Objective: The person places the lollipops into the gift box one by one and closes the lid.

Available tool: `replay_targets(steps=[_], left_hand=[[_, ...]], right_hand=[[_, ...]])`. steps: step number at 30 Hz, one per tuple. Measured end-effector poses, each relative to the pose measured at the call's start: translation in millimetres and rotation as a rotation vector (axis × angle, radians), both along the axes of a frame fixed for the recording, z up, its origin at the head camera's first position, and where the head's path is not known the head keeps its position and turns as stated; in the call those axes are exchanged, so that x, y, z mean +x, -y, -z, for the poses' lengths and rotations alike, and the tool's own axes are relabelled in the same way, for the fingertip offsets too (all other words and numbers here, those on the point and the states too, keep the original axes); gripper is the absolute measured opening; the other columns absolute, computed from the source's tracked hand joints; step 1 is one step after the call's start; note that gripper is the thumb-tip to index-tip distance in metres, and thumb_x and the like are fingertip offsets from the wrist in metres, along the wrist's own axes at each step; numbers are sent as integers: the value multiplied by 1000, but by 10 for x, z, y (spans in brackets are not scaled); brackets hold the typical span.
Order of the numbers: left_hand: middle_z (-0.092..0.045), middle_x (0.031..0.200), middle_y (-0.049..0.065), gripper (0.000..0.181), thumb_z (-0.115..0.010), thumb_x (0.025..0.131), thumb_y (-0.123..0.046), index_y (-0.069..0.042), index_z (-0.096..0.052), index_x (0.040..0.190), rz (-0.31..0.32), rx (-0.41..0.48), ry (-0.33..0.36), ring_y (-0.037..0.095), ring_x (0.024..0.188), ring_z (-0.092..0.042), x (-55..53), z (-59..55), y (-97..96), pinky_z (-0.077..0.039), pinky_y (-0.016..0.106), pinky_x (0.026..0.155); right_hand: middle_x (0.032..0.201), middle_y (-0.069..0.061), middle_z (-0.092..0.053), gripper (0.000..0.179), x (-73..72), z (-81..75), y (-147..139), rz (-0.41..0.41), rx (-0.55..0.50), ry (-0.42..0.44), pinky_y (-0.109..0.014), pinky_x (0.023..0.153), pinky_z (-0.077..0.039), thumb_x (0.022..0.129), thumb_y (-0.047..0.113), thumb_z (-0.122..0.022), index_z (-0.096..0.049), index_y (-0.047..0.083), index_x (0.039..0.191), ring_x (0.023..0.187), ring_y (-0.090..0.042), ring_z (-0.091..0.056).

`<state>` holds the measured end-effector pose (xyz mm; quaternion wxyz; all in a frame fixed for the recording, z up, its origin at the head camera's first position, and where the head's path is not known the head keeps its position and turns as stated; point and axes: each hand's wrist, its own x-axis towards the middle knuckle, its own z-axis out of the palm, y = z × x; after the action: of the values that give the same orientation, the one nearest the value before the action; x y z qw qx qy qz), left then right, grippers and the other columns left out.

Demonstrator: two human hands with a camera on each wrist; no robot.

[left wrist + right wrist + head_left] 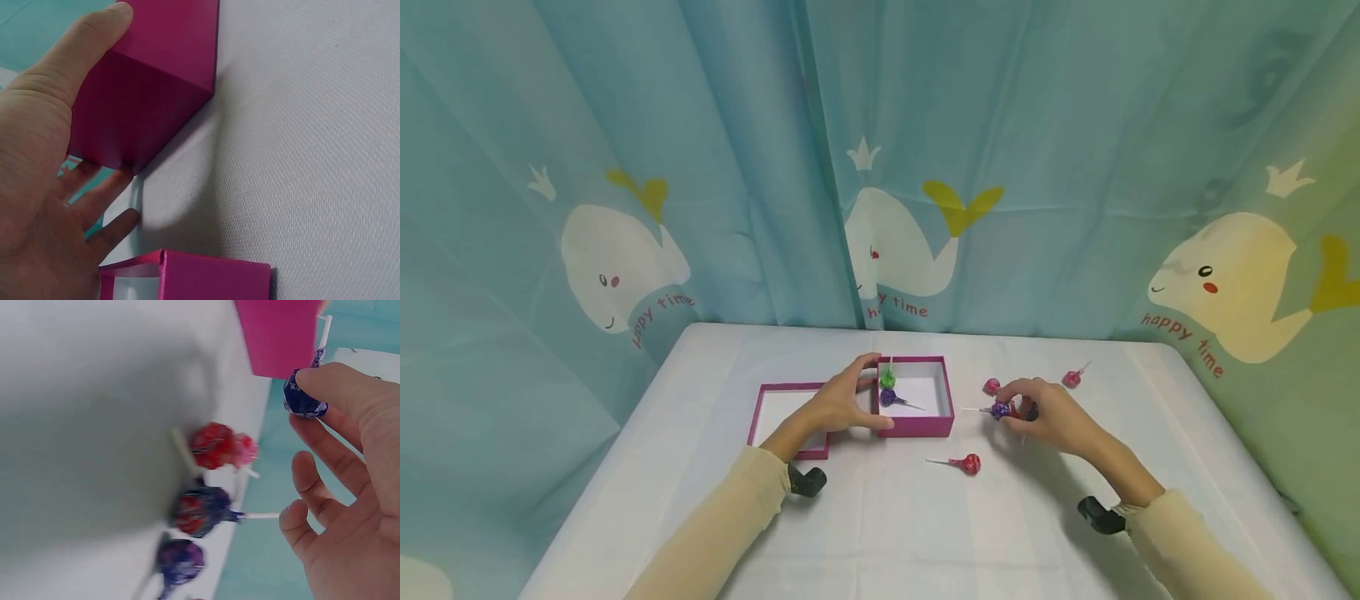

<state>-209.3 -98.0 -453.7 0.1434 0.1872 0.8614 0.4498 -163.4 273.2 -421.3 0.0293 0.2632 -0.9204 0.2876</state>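
Observation:
My left hand [842, 400] grips the left end of an open magenta box [917, 427] with a white inside, the thumb on its front wall and the fingers at the back. Inside lie a green lollipop [888, 380] and a dark purple lollipop [889, 397]. To the right of the box, my right hand [1052, 417] pinches a dark blue-purple wrapped lollipop [301, 397] between thumb and index finger, its white stick pointing left toward the box. The other fingers of that hand are loosely bent. Under it lie several more lollipops, partly hidden in the head view.
The magenta-rimmed box lid [811, 455] lies left of the box, partly behind the left arm. A red lollipop [972, 464] lies in front of the box. Pink lollipops [1072, 379] lie toward the back right. A blue curtain [760, 167] hangs behind the white table [880, 533].

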Motion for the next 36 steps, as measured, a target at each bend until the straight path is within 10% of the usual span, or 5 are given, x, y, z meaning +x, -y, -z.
replay_targets(steps=[14, 27, 36], left_hand=[[-32, 166, 2, 116, -96, 70, -43, -23, -27, 161, 5, -5, -3, 25, 144, -46, -24, 25, -7, -34, 55, 118], [-31, 166, 3, 114, -94, 72, -43, -23, -26, 161, 25, -14, -26, 25, 144, -47, -31, 47, 2, -35, 54, 118], [-32, 166, 3, 115, -94, 71, -44, -23, -26, 161, 25, -15, -29, 26, 143, -47, -32, 32, 5, -36, 54, 117]], right_hand=[[98, 6, -70, 24, -285, -166, 392, -8, -93, 32, -29, 65, -47, 86, 18, -85, -74, 16, 108, 85, -28, -60], [103, -3, -67, 25, -504, 83, 844, 38, -251, 85, -31, 68, -46, 85, 20, -85, -76, 17, 109, 87, -22, -54], [125, -11, -46, 19, -607, 208, 976, 74, -168, 87, -46, 86, -47, 84, 20, -87, -76, 19, 100, 110, -31, -51]])
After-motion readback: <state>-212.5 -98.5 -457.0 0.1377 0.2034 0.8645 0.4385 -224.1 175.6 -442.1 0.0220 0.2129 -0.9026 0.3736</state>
